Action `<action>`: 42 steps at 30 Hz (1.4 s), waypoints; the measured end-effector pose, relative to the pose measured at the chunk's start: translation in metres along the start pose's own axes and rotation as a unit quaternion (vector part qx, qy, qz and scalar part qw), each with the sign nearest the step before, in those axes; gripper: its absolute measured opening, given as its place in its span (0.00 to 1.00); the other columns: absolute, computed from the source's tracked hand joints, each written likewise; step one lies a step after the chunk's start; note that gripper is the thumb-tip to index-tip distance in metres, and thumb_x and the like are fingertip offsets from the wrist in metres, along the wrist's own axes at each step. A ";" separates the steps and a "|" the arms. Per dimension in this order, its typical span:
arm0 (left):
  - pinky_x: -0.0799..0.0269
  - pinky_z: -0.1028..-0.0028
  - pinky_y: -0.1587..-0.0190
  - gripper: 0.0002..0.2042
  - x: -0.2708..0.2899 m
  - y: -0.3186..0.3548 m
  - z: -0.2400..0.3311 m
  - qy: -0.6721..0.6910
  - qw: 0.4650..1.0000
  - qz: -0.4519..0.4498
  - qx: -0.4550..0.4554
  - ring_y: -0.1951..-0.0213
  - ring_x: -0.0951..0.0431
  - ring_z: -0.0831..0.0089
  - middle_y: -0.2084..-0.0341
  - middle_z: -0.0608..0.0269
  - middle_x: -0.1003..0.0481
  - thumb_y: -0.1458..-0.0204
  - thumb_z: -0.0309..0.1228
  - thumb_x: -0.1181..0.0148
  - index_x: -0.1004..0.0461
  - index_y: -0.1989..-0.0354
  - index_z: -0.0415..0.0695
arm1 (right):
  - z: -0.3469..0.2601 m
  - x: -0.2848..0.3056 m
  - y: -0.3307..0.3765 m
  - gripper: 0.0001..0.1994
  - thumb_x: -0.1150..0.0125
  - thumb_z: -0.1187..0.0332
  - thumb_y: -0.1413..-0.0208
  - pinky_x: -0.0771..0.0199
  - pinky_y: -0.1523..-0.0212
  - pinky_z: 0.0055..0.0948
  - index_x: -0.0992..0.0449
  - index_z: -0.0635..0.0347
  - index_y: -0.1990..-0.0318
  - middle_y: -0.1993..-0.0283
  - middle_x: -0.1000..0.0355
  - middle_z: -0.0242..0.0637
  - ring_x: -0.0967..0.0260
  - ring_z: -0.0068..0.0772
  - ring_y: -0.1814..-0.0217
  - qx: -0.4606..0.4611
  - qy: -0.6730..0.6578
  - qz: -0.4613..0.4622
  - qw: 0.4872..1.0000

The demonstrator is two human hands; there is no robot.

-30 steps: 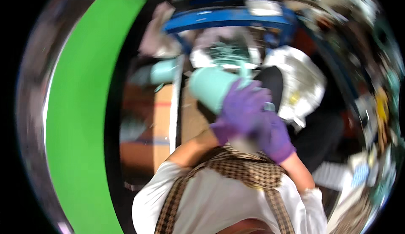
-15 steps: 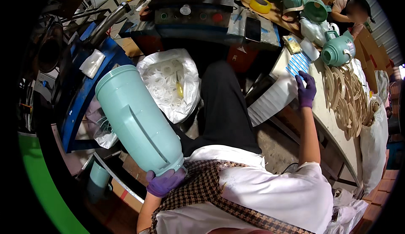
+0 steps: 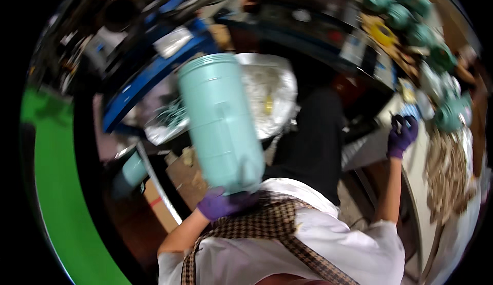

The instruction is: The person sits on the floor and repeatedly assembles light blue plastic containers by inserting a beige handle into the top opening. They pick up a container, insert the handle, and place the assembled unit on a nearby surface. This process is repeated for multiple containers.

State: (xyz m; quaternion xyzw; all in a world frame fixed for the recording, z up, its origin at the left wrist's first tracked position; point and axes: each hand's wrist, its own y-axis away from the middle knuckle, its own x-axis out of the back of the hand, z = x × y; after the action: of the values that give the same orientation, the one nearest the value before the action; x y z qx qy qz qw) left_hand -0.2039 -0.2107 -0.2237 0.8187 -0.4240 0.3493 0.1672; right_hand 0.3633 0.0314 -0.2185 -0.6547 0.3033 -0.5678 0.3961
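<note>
With our purple-gloved left hand (image 3: 226,204) we grip the base of a large mint-green plastic cylinder (image 3: 221,120), the fingers curled against it. It leans slightly in front of our body, its ridged rim pointing away from us, partly covering an open white plastic bag (image 3: 288,87). Our purple-gloved right hand (image 3: 402,135) is at the cream-coloured table (image 3: 417,182), fingers partly bent, near a blue-and-white sheet (image 3: 411,111); blur means we cannot tell whether it holds anything.
</note>
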 end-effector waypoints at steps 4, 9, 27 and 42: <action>0.45 0.63 0.29 0.34 -0.009 -0.007 0.007 -0.496 0.866 0.024 -0.053 0.27 0.48 0.68 0.27 0.59 0.51 0.39 0.38 0.48 0.54 0.25 0.53 | -0.158 -0.010 -0.062 0.07 0.37 0.75 0.47 0.31 0.48 0.32 0.21 0.63 0.60 0.55 0.29 0.39 0.30 0.37 0.52 -0.157 -0.454 -0.133 0.867; 0.52 0.63 0.26 0.36 -0.002 -0.016 0.005 -0.567 0.817 0.011 -0.104 0.27 0.48 0.60 0.28 0.50 0.50 0.39 0.35 0.47 0.56 0.26 0.40 | -0.326 -0.033 -0.133 0.07 0.43 0.78 0.44 0.32 0.50 0.26 0.23 0.68 0.59 0.59 0.28 0.36 0.31 0.27 0.54 -0.089 -0.676 -0.368 0.632; 0.49 0.57 0.28 0.30 0.078 0.029 -0.063 0.451 0.820 0.168 0.310 0.26 0.53 0.45 0.27 0.46 0.52 0.50 0.35 0.29 0.32 0.38 0.44 | -0.386 -0.086 -0.146 0.38 0.23 0.50 0.56 0.29 0.45 0.33 0.30 0.64 0.42 0.47 0.28 0.44 0.29 0.34 0.47 -0.053 -0.648 -0.443 0.618; 0.27 0.68 0.44 0.33 0.040 0.073 -0.162 0.488 0.302 0.493 0.654 0.45 0.27 0.68 0.41 0.57 0.32 0.41 0.23 0.40 0.45 0.28 0.42 | -0.398 -0.123 -0.054 0.15 0.39 0.75 0.40 0.29 0.48 0.25 0.28 0.64 0.45 0.51 0.28 0.33 0.31 0.24 0.51 -0.318 -0.781 -0.329 0.425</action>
State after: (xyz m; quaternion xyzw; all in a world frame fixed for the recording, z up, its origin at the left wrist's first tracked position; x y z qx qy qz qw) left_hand -0.3165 -0.1841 -0.0831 -0.0235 -0.2220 0.8647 -0.4499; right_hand -0.0525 0.0938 -0.2173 -0.9474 -0.2151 0.2367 0.0102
